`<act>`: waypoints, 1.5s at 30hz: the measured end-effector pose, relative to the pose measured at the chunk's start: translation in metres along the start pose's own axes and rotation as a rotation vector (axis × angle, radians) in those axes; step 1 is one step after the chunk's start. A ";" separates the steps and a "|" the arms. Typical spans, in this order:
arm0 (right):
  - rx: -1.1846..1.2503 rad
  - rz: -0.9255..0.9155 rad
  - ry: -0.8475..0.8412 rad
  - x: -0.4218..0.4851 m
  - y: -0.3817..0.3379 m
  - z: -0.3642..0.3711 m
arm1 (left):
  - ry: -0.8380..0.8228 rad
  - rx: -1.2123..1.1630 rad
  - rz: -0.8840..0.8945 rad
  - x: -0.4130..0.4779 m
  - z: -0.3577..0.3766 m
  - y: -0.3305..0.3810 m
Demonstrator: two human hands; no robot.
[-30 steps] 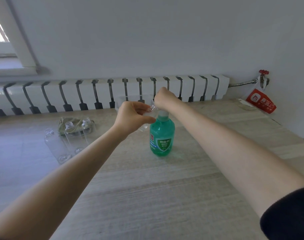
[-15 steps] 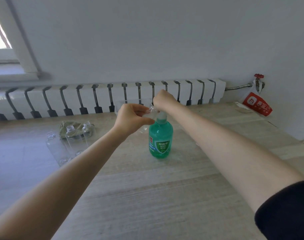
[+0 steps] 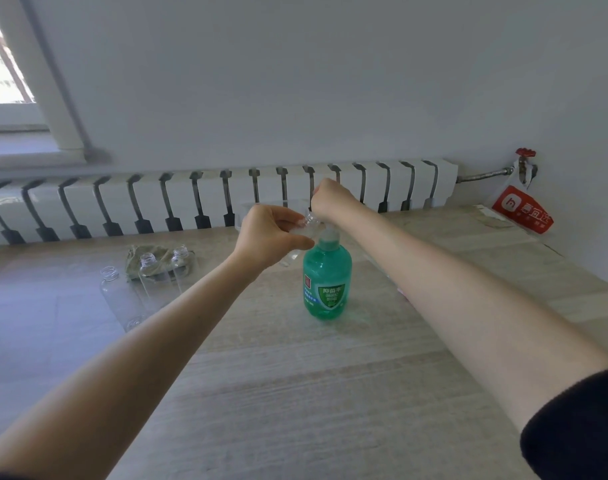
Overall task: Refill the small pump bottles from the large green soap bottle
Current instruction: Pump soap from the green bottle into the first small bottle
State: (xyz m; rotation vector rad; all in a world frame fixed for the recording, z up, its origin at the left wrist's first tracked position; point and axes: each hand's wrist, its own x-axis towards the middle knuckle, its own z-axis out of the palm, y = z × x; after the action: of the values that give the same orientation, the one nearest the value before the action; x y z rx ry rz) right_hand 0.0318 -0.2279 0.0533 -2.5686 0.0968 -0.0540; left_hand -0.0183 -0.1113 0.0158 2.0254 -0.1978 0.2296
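Left fingers: I see the thumb and fingers (image 3: 288,221) pinching the small clear bottle (image 3: 308,222) around its shoulder.
Left hand: the left hand (image 3: 267,237) holds that bottle tilted, its open neck pointing to 1 o'clock, right beside the pump.
Right fingers: they curl downward over the pump head (image 3: 328,233); the fingertips are hidden from me behind the knuckles.
Right hand: the right hand (image 3: 332,199) sits on top of the pump, at 12 o'clock of the bottle below.
Green soap bottle (image 3: 326,282): upright on the table (image 3: 295,393), mid-table, label facing me, directly under both hands.
Empty bottles: three clear ones without pumps at 9 o'clock of the green one, namely near bottle (image 3: 110,292), middle bottle (image 3: 148,271) and far bottle (image 3: 181,259), standing close together.
Cloth (image 3: 134,261): crumpled green, just behind the empties, at 10 o'clock.
Clear tub (image 3: 241,213): partly hidden behind the hands, at 11 o'clock.
Radiator (image 3: 191,202): along the wall at 12 o'clock.
Red bag (image 3: 522,211): at 2 o'clock, at the far table edge.
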 end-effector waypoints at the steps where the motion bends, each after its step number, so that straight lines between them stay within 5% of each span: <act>1: -0.008 0.003 0.003 0.001 0.000 0.002 | -0.002 0.006 0.002 0.000 0.001 -0.001; 45: 0.085 0.026 -0.043 0.000 0.004 0.005 | 0.003 0.006 -0.017 -0.002 0.006 -0.005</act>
State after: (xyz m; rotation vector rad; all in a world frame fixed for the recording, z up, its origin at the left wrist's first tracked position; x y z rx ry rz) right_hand 0.0317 -0.2286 0.0465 -2.4813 0.1089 0.0068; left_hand -0.0190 -0.1140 0.0082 2.0314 -0.1785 0.2223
